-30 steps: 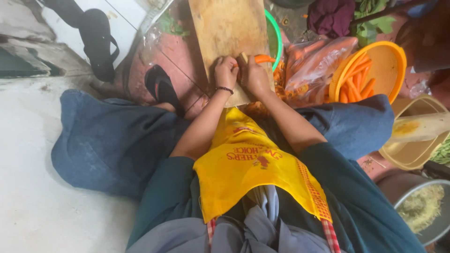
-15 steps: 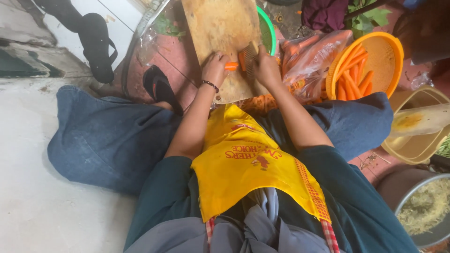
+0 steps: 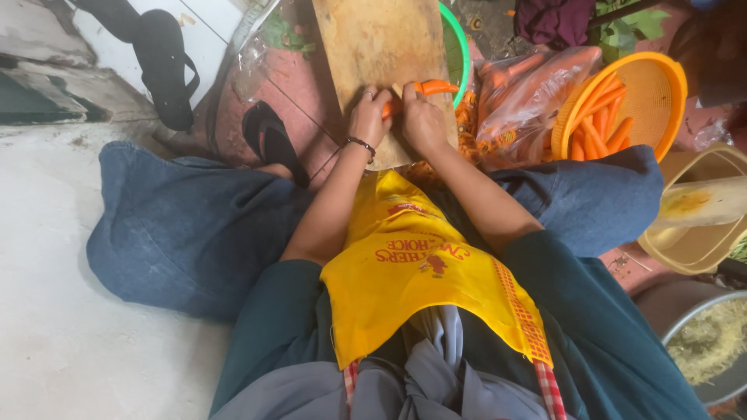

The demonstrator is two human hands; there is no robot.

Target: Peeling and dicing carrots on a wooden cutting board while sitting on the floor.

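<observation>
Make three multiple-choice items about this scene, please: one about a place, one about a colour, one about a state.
1. Where is the carrot that both hands hold?
A. over the wooden board
B. inside the steel bowl
C. on the white floor

2. What colour is the basket with the peeled carrots?
A. blue
B. orange
C. black

3. How is the left hand?
A. open and flat
B. closed on the carrot
C. hidden from view

Answers: 1 A, the carrot lies across the board's near end. 2 B, its rim is orange. 3 B, its fingers curl around the carrot's end.
</observation>
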